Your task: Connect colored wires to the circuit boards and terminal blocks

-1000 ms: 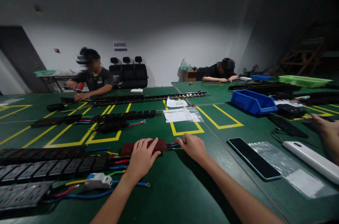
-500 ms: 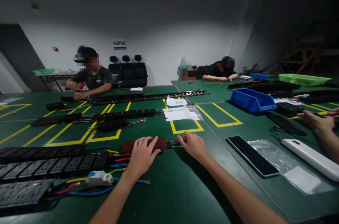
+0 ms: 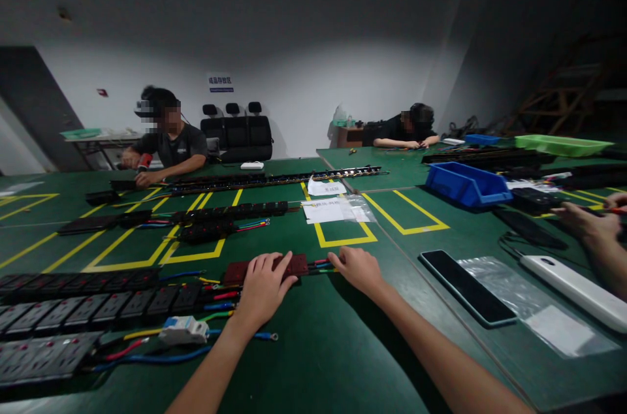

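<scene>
- Head view, place: the dark red strip (image 3: 297, 264) lies flat on the green table (image 3: 313, 349), beneath the left hand (image 3: 262, 286); its right end shows beyond the index finger and a piece of its left end shows past the other fingers
- Head view, direction: the strip's long axis runs left to right across the table; its thin coloured wires (image 3: 321, 264) leave the right end and point towards the right hand (image 3: 360, 270)
- Head view, left grip: palm down across the strip's middle, fingers slightly spread over its top, thumb held apart along the near side
- Head view, right grip: fingers curled, thumb and forefinger meeting at the wires' far ends and seeming to pinch them; the exact contact is too small to tell
- Head view, around: black socket strips (image 3: 112, 309) lie left of the left hand; a phone (image 3: 467, 288) lies right of the right hand
</scene>
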A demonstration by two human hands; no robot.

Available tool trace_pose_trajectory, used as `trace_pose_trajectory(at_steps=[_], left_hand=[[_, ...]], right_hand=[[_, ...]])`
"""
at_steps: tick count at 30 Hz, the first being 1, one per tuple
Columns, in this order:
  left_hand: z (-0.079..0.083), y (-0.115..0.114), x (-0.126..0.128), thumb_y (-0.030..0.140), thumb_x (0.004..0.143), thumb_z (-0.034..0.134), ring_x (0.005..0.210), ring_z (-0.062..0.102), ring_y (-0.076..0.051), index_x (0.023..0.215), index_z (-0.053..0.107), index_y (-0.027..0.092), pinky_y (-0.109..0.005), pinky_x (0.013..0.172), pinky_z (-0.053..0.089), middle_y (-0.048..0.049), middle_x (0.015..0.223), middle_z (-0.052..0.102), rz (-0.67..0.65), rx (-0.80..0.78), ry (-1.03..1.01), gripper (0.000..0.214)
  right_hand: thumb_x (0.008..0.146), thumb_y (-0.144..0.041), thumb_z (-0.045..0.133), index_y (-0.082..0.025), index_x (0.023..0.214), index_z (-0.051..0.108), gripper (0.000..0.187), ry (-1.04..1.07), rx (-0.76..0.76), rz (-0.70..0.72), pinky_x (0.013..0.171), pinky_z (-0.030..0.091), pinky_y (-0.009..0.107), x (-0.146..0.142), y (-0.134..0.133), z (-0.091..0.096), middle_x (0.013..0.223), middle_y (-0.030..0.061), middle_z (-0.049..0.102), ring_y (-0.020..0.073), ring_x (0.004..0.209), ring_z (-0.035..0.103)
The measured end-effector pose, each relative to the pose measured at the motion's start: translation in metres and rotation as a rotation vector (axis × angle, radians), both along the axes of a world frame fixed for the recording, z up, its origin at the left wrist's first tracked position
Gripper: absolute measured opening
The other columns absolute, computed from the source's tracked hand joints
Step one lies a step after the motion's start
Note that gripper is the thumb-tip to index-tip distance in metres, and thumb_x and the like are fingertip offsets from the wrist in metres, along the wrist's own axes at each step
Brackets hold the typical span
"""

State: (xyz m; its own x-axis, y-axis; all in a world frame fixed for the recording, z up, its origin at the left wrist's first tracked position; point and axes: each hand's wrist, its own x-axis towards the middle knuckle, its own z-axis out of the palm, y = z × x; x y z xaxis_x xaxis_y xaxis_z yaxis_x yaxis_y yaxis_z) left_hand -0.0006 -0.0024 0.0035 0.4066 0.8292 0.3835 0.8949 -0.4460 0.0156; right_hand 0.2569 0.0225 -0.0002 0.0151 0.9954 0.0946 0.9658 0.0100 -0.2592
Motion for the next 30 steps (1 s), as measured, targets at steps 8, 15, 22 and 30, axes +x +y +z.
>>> trace_pose_trajectory(at_steps=[8,15,22,30], left_hand=[[-0.0017,0.0011,-0.0015,0.048,0.099,0.052,0.119,0.053,-0.028,0.143,0.053,0.025,-0.049,0.102,0.044,-0.0104,0.127,0.062,-0.015,0.017,-0.013,0.05],[-0.0032,0.0016,-0.0016,0.047,0.099,0.052,0.119,0.053,-0.028,0.143,0.053,0.025,-0.048,0.102,0.043,-0.0101,0.128,0.062,-0.015,0.031,-0.016,0.05],[-0.0008,0.0003,-0.0002,0.047,0.098,0.054,0.118,0.054,-0.028,0.142,0.054,0.024,-0.048,0.103,0.043,-0.0104,0.127,0.062,-0.007,0.023,-0.001,0.05],[-0.0006,0.0001,-0.0004,0.047,0.098,0.054,0.118,0.054,-0.028,0.143,0.054,0.025,-0.048,0.103,0.043,-0.0106,0.127,0.062,-0.008,0.026,0.002,0.05]], right_hand=[[0.101,-0.052,0.042,-0.02,0.082,0.069,0.046,-0.008,-0.003,0.005,0.06,0.033,0.026,-0.0017,-0.0009,0.002,0.08,0.0076,0.072,0.0196,0.073,0.067],[0.101,-0.052,0.043,-0.02,0.081,0.067,0.045,0.017,0.008,0.0,0.058,0.028,0.026,-0.0007,-0.0007,0.0002,0.081,0.0067,0.071,0.0179,0.071,0.065],[0.098,-0.051,0.05,-0.021,0.08,0.062,0.037,0.046,0.128,-0.032,0.056,0.02,0.028,-0.0034,0.0003,-0.0055,0.076,0.003,0.068,0.0155,0.069,0.06],[0.099,-0.051,0.049,-0.021,0.08,0.064,0.038,0.021,0.09,-0.012,0.057,0.023,0.027,-0.0026,-0.0009,-0.0014,0.076,0.0042,0.068,0.0164,0.069,0.061]])
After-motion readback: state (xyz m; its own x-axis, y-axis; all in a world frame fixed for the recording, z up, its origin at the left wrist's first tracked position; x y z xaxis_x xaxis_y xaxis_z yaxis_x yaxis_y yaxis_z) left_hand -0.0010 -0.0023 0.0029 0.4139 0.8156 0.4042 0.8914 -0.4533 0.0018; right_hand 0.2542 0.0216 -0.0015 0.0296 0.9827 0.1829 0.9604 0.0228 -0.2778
